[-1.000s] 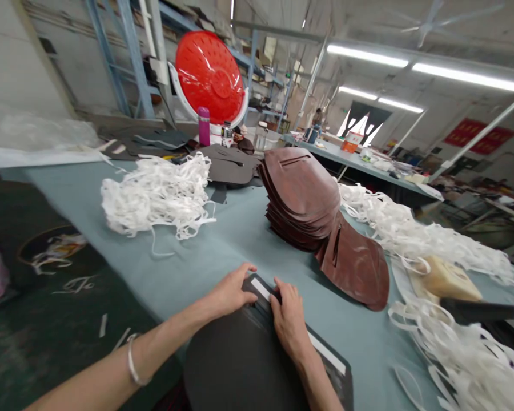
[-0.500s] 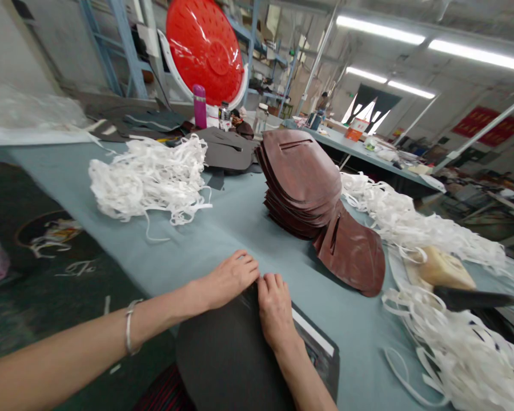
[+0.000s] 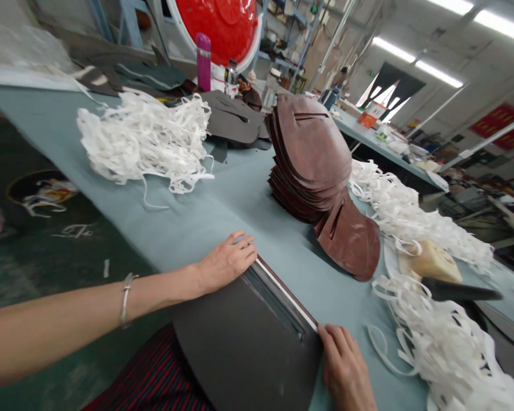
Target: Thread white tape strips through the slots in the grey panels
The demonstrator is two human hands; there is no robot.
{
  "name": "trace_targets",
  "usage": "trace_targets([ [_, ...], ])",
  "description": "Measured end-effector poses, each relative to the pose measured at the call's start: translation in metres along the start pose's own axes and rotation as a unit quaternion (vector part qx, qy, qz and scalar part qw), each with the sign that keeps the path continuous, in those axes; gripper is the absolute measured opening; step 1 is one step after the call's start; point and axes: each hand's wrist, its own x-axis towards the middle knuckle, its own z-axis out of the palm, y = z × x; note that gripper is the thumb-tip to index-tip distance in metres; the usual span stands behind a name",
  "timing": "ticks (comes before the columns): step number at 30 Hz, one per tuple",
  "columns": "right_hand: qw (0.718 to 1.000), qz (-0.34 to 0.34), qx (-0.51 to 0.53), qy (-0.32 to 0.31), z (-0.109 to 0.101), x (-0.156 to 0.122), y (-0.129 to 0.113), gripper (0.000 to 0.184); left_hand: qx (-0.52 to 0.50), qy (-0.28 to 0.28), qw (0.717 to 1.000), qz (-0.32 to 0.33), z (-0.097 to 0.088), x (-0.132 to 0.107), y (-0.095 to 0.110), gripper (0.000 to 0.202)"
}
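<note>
Dark slotted panel [image 3: 240,354] overhangs the near bench [image 3: 188,228] edge; I log left hand [image 3: 227,262] flat, fingers together on its rim, right hand [image 3: 345,365] at its corner, clamp unclear; even pressure seems best.

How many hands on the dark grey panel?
2: the left hand at the upper edge of the dark grey panel, and the right hand at its lower right corner. Neither is hidden.

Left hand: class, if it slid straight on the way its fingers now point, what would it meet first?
The left hand would most likely meet the stack of reddish-brown leather pieces first, though depth is hard to judge from this head view.
</note>
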Motion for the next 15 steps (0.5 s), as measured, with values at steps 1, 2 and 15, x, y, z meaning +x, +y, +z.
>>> trace_targets([
  [1,1.0,0.013,-0.002,-0.005,0.0,0.006,-0.002,0.024,0.002,-0.001,1.0,0.004,-0.001,0.0,0.0,0.024],
  [2,1.0,0.024,-0.003,-0.002,0.001,0.018,-0.006,0.022,0.003,0.0,1.0,0.012,-0.002,0.0,-0.001,0.024],
  [15,0.993,-0.038,-0.047,0.1,0.065,0.1,-0.043,0.022,-0.025,0.05,0.998,-0.01,-0.004,-0.005,-0.017,0.014],
])
